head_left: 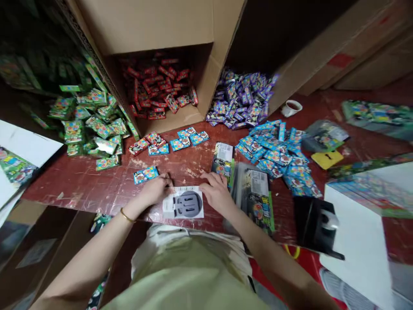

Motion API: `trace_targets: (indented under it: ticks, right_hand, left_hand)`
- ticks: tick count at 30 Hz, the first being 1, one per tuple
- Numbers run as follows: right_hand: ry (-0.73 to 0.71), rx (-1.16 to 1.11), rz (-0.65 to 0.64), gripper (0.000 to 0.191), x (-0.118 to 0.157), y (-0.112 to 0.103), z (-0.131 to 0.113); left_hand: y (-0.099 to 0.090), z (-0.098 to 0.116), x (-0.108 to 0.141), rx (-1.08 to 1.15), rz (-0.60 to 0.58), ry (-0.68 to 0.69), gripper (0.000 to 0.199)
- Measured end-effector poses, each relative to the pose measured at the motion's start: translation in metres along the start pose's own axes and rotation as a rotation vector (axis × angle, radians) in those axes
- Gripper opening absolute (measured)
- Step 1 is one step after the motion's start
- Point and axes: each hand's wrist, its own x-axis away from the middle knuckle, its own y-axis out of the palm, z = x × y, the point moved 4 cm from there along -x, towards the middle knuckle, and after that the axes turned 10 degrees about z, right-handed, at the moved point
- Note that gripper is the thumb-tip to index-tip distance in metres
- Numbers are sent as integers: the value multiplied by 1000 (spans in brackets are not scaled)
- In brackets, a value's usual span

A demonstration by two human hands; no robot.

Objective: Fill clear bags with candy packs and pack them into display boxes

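Worn red paint covers the work table [106,187], and tall brown cardboard boxes [161,21] stand open along its far side. From where I stand, they spill small glossy packets: a green heap [97,122] on the left, a red heap [158,88] in the middle and a purple heap [241,99] further right. Loose blue packets [274,148] lie piled on the tabletop near a white cup [291,108] and a flat yellow piece [327,159].

At the near edge, a white rectangular card with a dark grey rounded shape [184,203] lies flat before the person, between the two hands, which are apart from each other. Fingers curled, the left hand [156,189] is at the card's upper left corner (whether it pinches the edge, I cannot tell). Loosely spread, the right hand [217,193] is at the upper right corner. One single blue packet [146,175] lies just beyond the left hand; clear plastic-wrapped printed packs [256,202] lie beside the right. Around the left wrist sits a thin gold-coloured bangle [127,216].
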Motion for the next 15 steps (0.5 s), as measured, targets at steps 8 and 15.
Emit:
trace_targets:
  ticks: [8, 15]
  right_hand:
    - [200, 273, 159, 72, 12, -21, 32]
    - [211, 151, 198, 83, 2, -17, 50]
  left_hand:
    - [-6, 2, 2, 43, 34, 24, 20]
    - [-25, 44, 4, 656, 290, 4, 42]
